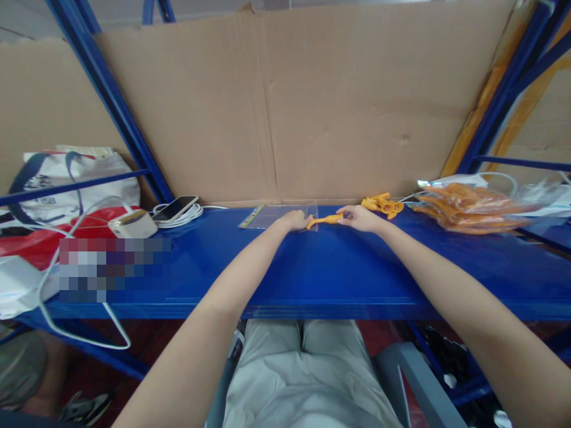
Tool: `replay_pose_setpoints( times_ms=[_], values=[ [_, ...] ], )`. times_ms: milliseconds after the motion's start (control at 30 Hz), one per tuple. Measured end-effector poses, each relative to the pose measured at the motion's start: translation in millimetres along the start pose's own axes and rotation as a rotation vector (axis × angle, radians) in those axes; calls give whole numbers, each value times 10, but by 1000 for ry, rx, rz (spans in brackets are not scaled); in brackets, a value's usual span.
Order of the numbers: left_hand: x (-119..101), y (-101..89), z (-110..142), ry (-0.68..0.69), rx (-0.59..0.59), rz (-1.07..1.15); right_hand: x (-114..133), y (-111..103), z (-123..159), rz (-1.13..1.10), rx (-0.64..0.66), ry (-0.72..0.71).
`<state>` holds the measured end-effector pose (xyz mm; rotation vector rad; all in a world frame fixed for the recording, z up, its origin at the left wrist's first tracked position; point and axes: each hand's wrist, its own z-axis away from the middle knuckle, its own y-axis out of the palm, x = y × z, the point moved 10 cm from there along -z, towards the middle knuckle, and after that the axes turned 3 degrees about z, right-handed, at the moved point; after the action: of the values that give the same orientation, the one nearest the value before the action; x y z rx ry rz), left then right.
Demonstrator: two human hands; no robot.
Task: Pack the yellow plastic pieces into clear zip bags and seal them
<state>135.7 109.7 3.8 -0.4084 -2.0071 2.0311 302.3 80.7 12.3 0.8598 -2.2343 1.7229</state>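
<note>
In the middle of the blue table lies a flat clear plastic bag with a yellow-green strip at its left end. My left hand is closed on the bag near its right end. A slim orange plastic piece, ribbed and with a curved tip at its left end, spans the space between my hands. Its right end is pinched by my right hand, while the tip lies over the bag beside my left fingers. I cannot tell whether the tip is inside the bag. More orange plastic pieces lie just beyond my right hand.
Clear bags of orange pieces are heaped at the right. A phone on a coiled white cable, a white charger and a cloth bag are at the left. A cardboard sheet stands behind, between blue posts.
</note>
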Motion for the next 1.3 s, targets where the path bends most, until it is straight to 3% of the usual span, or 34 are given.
replay_pose_setpoints(
  times_ms=[200,400,633,800,1000,1067,1133,1300],
  values=[
    [15,-3,-28,-20,2,25,-114,113,-38,-161,53,44],
    [-56,-99,0,-24,-62,7,-105,80,-54,-169,18,7],
    [-416,-217,105,153,-101,-124,13,20,-52,-170,-20,-16],
    [-611,-321,170,232,-175,-41,91,22,-59,-220,-42,-41],
    [-754,-397,247,322,-232,92,174,111,-19,-308,51,-76],
    [-687,-441,263,316,-248,99,177,130,-9,-329,59,-66],
    [-473,-493,261,238,-264,92,155,147,-7,-354,54,-34],
    [606,-470,327,-230,-232,21,112,210,-5,-410,61,48]
  ],
)
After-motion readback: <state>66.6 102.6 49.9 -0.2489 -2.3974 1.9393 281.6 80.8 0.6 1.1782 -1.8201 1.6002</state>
